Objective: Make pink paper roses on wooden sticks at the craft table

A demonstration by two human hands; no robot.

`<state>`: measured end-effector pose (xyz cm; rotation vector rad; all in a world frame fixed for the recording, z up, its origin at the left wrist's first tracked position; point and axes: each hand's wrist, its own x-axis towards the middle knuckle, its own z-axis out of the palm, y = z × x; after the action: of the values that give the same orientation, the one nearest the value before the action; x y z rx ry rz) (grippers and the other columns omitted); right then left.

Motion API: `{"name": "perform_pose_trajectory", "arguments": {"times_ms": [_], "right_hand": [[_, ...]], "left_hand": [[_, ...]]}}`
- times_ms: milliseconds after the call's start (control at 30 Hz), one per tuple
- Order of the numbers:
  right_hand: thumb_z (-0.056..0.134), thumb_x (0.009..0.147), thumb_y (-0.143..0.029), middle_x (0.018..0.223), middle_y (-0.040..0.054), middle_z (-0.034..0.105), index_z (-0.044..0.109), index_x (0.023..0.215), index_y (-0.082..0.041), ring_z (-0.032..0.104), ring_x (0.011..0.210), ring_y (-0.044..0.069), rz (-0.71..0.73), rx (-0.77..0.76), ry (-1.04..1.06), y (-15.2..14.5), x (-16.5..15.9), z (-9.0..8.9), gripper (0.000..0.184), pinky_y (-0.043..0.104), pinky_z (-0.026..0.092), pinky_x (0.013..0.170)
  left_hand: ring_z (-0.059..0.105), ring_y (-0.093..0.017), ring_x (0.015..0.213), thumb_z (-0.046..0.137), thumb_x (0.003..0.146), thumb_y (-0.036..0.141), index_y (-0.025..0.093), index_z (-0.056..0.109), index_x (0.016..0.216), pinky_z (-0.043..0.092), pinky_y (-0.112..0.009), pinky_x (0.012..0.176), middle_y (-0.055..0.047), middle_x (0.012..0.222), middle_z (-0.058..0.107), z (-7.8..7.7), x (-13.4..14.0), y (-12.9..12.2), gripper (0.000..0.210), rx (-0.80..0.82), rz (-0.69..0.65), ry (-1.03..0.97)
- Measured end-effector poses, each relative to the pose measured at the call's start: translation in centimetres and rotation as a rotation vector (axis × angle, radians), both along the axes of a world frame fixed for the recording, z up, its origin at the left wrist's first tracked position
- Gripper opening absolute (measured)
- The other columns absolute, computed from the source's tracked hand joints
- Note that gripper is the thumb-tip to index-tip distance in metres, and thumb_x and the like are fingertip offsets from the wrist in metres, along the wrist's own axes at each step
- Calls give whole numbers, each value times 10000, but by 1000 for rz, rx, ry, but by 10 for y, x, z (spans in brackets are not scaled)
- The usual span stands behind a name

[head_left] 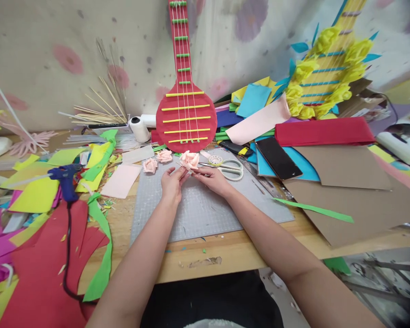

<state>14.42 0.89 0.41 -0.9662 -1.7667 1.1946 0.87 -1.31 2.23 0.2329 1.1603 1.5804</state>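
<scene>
Both my hands meet over the far part of the grey cutting mat (205,209). Between them is a pale pink paper flower (190,160), its petals facing up. My left hand (172,184) pinches its underside from the left, and my right hand (212,179) grips it from the right with fingers closed. Two finished-looking pink paper roses (150,166) lie just left of my hands. White-handled scissors (233,170) rest beside my right hand, with a round pin wheel (215,160) touching them. Behind stands a red paper lute (186,118) with yellow and green bars and white strings.
A blue glue gun (66,180) stands left among paper scraps, its cord trailing down. On the right, a black phone (279,158) lies on blue sheets near brown cardboard (358,205). A yellow-flowered lute (324,77) leans at the back right. A thread spool (139,130) stands behind the mat.
</scene>
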Motion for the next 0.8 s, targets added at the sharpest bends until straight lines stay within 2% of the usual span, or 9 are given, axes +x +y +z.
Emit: {"name": "perform_pose_trajectory", "arguments": {"times_ms": [167,300,500,633,800], "right_hand": [[526,765,-392,864,55,645,671,998,-154,503,640,110,34,-56,-20,-1,0,2,363,239,379,559],[517,772,-405,776,31,627,674,943,-163,490,612,100,38,-69,-27,-3,1,6,335,227,363,530],[548,745,-416,670,-6,584,617,1006,-175,434,521,80,24,-107,-8,-3,0,6,362,218,337,487],[525,756,-451,604,-29,526,561,834,-168,421,507,78,38,-121,2,-2,-2,3,295,219,332,501],[509,767,-468,602,-44,440,484,710,-182,381,542,82,0,-23,-37,-3,-5,4,293,219,312,528]], "left_hand": [[646,-131,635,630,682,27,171,402,856,534,-277,686,-21,696,629,0,0,1,321,4,1,14],[647,-128,636,640,678,36,182,382,856,523,-238,627,-14,705,633,-1,1,1,346,13,4,42],[643,-127,625,640,652,-1,206,314,797,505,-221,621,-7,686,644,1,1,1,413,2,49,19],[634,-120,602,615,660,-17,204,297,736,508,-233,649,-1,641,633,2,1,0,395,35,59,-13],[628,-114,594,601,669,-19,203,278,697,511,-246,676,2,620,624,3,1,1,394,33,75,-19]]}}
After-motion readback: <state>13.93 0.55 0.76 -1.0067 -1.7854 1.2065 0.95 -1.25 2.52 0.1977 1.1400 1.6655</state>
